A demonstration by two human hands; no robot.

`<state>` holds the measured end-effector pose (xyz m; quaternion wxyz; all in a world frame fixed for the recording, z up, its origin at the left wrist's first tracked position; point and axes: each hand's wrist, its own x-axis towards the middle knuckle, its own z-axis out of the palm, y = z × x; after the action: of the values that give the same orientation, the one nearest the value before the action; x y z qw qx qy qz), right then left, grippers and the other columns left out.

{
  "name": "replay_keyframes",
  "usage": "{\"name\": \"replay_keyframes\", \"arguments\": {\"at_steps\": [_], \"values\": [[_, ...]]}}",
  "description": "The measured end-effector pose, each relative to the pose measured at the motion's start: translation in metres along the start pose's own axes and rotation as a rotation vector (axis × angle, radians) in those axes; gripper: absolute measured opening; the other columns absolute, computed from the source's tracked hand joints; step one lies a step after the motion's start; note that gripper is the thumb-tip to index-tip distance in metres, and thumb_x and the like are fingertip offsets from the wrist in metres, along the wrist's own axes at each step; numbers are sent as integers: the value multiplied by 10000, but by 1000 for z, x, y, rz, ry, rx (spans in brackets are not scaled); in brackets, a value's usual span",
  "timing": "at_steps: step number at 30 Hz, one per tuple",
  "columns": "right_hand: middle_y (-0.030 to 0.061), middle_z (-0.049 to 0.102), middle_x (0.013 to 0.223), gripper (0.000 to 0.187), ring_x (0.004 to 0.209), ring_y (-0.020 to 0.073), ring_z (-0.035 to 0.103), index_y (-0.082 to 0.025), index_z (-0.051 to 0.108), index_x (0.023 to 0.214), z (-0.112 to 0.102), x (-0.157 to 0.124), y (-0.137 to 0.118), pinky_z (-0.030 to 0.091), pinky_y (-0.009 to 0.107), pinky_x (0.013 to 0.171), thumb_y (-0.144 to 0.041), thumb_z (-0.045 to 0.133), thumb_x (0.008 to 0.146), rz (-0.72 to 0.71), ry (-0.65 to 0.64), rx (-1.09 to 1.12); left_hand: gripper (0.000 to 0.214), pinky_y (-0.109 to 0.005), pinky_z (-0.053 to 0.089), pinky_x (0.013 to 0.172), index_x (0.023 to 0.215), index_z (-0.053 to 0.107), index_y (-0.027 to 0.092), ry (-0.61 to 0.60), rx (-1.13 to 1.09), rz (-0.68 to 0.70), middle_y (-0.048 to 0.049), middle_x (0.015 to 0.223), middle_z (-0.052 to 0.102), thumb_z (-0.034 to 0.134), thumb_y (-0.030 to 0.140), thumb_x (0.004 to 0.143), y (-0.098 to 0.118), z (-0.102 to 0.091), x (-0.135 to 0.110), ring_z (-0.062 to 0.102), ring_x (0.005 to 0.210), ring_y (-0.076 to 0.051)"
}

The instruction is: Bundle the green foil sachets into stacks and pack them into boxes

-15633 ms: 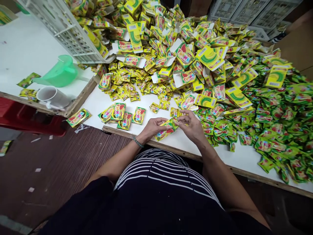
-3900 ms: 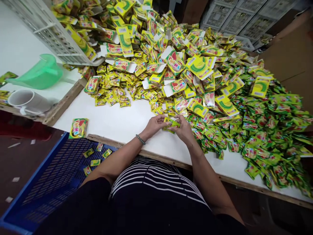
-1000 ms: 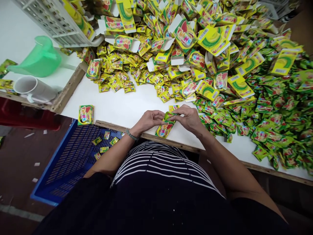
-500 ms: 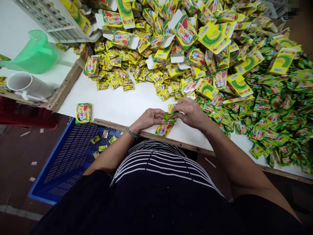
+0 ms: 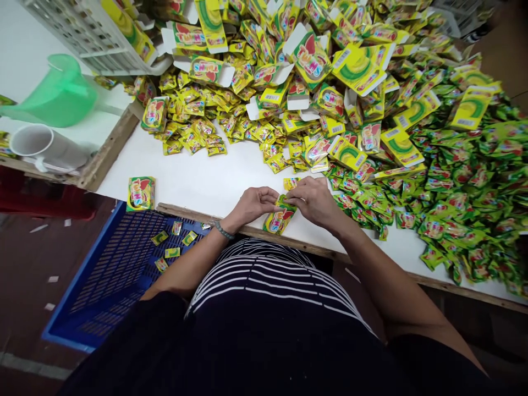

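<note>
My left hand [image 5: 252, 203] and my right hand [image 5: 313, 199] meet at the near edge of the white table [image 5: 198, 184]. Both are closed on one small yellow-green candy box [image 5: 280, 219], which points toward me. My fingers pinch at its far end, where small sachets show. A loose yellow sachet [image 5: 291, 182] lies just beyond my fingers. Another closed box [image 5: 141, 193] sits alone at the table's near left corner.
A big heap of open boxes [image 5: 313, 60] and yellow sachets [image 5: 193, 137] fills the back; green sachets [image 5: 466, 187] cover the right. A blue crate [image 5: 111, 275] with a few sachets stands on the floor at left. A green jug [image 5: 61, 93], white mug [image 5: 39, 146] and white basket [image 5: 86, 33] lie far left.
Over the last second my hands stayed on the same box and shifted slightly nearer the edge. Since the earliest frame the blue crate appeared and the row of boxes at the left went.
</note>
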<state>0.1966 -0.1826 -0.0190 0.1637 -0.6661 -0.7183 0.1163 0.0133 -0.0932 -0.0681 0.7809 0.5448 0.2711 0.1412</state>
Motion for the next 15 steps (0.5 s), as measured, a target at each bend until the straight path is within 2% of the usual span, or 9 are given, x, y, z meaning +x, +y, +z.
{"name": "replay_keyframes", "arguments": {"at_steps": [6, 10, 12, 13, 15], "values": [[67, 722, 942, 231, 1010, 246, 599, -248, 724, 834, 17, -13, -5, 314, 448, 892, -265, 520, 942, 49, 32, 17, 431, -350, 560, 850, 926, 613, 127, 29, -20, 65, -41, 830, 734, 844, 299, 605, -9, 2, 0, 711, 807, -163], [63, 726, 965, 275, 1059, 248, 591, -233, 687, 821, 28, -19, -12, 296, 483, 981, -343, 483, 969, 92, 30, 29, 466, -285, 551, 771, 1037, 536, 169, 62, 45, 134, -19, 829, 718, 806, 284, 675, -11, 5, -2, 703, 776, -138], [70, 727, 979, 251, 1078, 259, 589, -228, 680, 872, 33, -22, -15, 291, 509, 1017, -371, 494, 962, 79, 42, 28, 455, -256, 541, 727, 1058, 505, 192, 89, 89, 178, -8, 832, 709, 783, 275, 708, -12, 6, -4, 690, 749, -122], [71, 728, 986, 234, 1082, 261, 593, -229, 680, 914, 34, -25, -15, 301, 510, 1025, -377, 503, 957, 76, 73, 50, 436, -251, 538, 724, 1054, 504, 198, 106, 113, 202, -5, 834, 705, 774, 279, 721, -12, 6, -4, 683, 744, -116], [75, 726, 1012, 219, 1089, 258, 598, -236, 676, 993, 36, -30, -14, 340, 489, 1028, -386, 524, 948, 118, 229, 128, 393, -250, 538, 745, 1033, 532, 199, 147, 167, 257, -6, 838, 702, 767, 298, 735, -13, 6, -6, 676, 759, -113]]}}
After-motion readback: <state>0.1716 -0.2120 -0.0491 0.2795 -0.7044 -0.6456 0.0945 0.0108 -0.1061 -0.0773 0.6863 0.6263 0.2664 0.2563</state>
